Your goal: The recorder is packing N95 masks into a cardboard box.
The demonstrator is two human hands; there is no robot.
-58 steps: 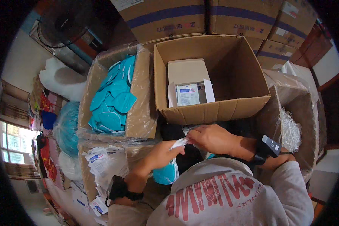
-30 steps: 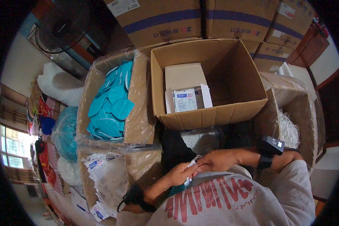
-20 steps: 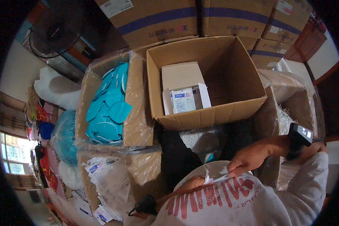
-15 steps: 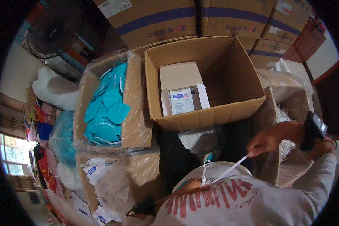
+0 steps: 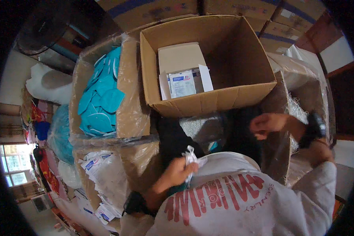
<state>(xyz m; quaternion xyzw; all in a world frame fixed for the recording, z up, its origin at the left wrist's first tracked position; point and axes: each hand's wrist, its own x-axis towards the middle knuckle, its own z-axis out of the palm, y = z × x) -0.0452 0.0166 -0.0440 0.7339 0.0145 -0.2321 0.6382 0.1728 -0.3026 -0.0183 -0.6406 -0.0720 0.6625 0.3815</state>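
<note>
At the far left, a pale bag [image 5: 47, 84] and a blue bag [image 5: 61, 131] lay against the wall side. Next to them stood a plastic-lined carton [image 5: 126, 94] filled with teal masks [image 5: 100, 102], stacked loosely up to its rim. Below that carton, a second lined carton [image 5: 141, 161] held white sealed packets [image 5: 100, 173], piled toward its lower left corner.

The left hand [image 5: 177, 175] was closed around a crumpled clear wrapper [image 5: 192, 155]; the fingers were pressed together on it and its upper end stuck out above the fist. The hand was held close against the chest of the white printed shirt [image 5: 232, 196], just beside the lower edge of the packet carton. A dark band [image 5: 135, 202] sat on the left wrist.

Above centre, an open brown box [image 5: 224, 98] contained a white inner box [image 5: 181, 59] and a flat packet [image 5: 183, 83], both at its left wall.

The right hand [image 5: 269, 124] hung below the front right corner of the brown box, fingers curled loosely, touching nothing visible; whether it pinched anything could not be told. A black watch [image 5: 314, 128] was on that wrist. At the right, another lined carton [image 5: 310, 90] held white shredded filler [image 5: 297, 112].
</note>
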